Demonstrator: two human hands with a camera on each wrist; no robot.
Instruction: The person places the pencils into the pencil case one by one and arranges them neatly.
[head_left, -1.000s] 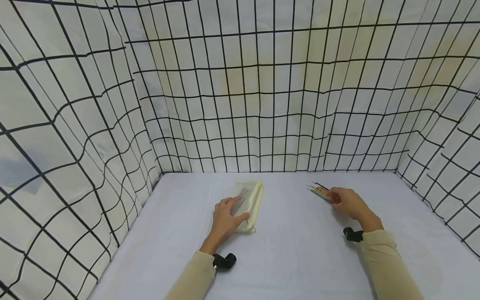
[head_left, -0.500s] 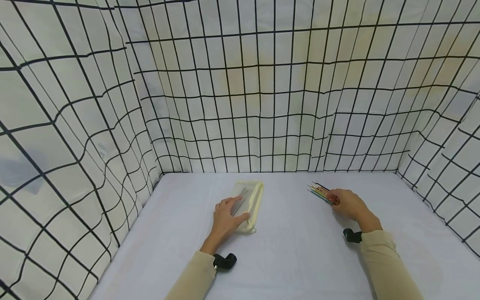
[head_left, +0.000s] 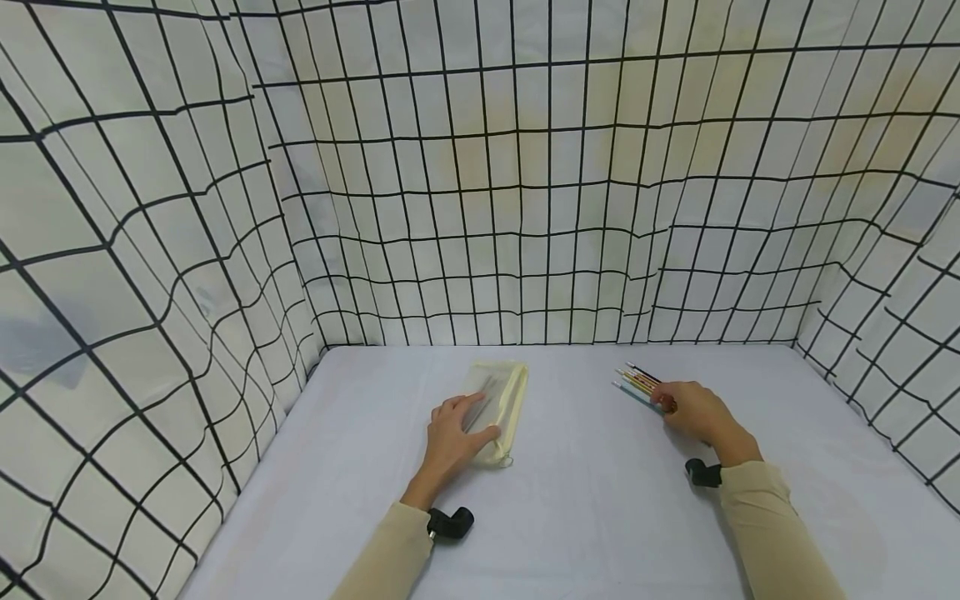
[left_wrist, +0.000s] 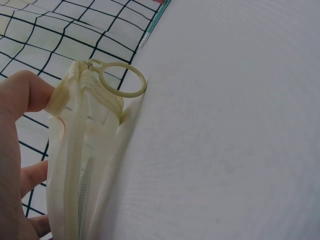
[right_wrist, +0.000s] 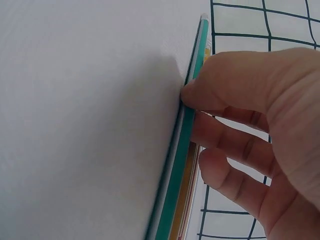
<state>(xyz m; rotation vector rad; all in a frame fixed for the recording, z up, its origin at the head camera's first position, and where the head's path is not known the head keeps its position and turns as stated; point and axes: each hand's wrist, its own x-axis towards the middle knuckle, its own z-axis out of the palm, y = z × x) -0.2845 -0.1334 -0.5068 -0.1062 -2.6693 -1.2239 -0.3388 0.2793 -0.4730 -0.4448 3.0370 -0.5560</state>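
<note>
A pale yellow mesh pencil case (head_left: 512,408) lies flat left of the table's middle. My left hand (head_left: 450,429) rests on it, fingers spread over its mesh side and thumb at its zipped edge. In the left wrist view, a ring zipper pull (left_wrist: 122,80) sticks out from the end of the case by my thumb. On the right, my right hand (head_left: 697,410) pinches a teal pencil (right_wrist: 177,170) between thumb and fingers. Several other pencils (head_left: 637,380) in yellow, orange and dark colours lie fanned beside it, their near ends hidden under my hand.
A white cloth covers the table (head_left: 570,500). Black grid netting over white sheeting (head_left: 547,208) encloses the back and both sides. A small black camera sits on each wrist, the left one (head_left: 450,523) close above the table.
The teal pencil has swung away from the bundle, opening a gap on its near side. My right hand has shifted slightly; my left hand and the pencil case stay put.
</note>
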